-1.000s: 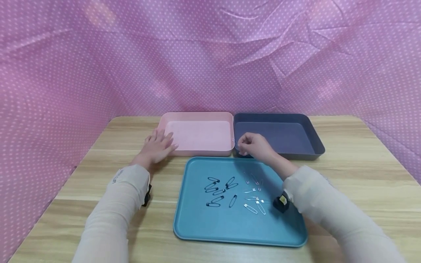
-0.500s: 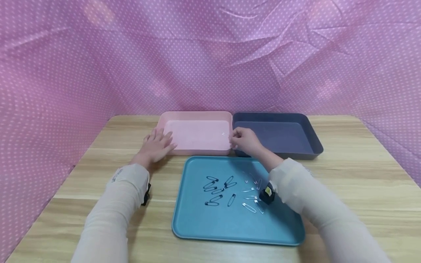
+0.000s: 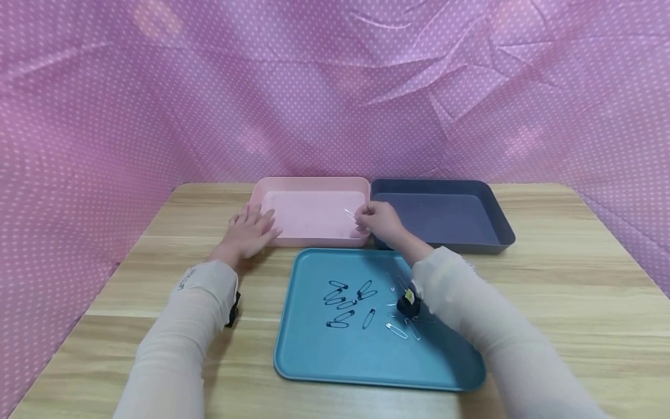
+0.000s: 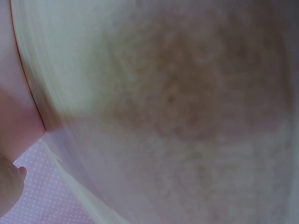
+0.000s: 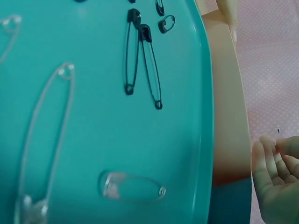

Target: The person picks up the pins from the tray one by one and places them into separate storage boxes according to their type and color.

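The right hand (image 3: pixel 380 222) pinches a silver safety pin (image 3: pixel 349 213) over the pink tray (image 3: pixel 313 184), toward its 3 o'clock edge; the pin is thin and faint. The left hand (image 3: pixel 249 231) rests flat, fingers spread, at the tray's 9 o'clock. The left wrist view is a blur. The right sleeve (image 3: pixel 460 297) hides some pins on the teal tray (image 3: pixel 324 361)

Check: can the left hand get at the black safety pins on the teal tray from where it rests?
Probably yes. The left hand rests flat by the pink tray, holding nothing. The black safety pins lie uncovered on the teal tray; the right hand is further back, out of the path.
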`<act>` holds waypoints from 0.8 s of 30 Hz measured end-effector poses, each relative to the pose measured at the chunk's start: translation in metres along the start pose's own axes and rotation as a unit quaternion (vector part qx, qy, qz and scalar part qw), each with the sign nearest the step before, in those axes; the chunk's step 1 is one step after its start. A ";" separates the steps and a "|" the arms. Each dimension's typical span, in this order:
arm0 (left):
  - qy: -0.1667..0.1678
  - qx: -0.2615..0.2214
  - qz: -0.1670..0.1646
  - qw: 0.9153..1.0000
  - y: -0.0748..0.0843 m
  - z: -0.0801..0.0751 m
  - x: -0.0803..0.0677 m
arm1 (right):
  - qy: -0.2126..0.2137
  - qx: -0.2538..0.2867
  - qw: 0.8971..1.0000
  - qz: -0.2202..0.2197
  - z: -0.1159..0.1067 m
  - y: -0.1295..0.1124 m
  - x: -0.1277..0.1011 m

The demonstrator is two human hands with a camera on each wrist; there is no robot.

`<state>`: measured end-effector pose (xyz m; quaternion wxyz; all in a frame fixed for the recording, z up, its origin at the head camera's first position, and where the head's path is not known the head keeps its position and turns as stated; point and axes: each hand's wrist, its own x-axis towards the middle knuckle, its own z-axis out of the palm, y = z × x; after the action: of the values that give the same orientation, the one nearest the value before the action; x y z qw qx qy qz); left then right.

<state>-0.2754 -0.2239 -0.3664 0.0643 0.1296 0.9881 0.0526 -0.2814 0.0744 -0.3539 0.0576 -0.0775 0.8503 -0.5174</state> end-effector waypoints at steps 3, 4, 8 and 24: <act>-0.002 0.000 0.002 1.000 0.000 0.000 0.000 | 0.003 0.009 1.000 0.006 0.004 -0.001 0.004; -0.004 0.001 0.001 1.000 0.000 0.000 0.000 | 0.002 0.011 1.000 0.007 0.005 -0.001 0.005; -0.010 0.005 0.000 1.000 0.000 0.000 0.000 | -0.002 0.018 1.000 0.015 0.010 -0.003 0.010; -0.008 -0.004 0.002 1.000 -0.003 0.002 0.003 | -0.001 -0.019 1.000 0.019 0.029 -0.009 0.033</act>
<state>-0.2788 -0.2252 -0.3693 0.0724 0.1317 0.9871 0.0552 -0.3082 0.0390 -0.3599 0.0664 -0.0628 0.8610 -0.5003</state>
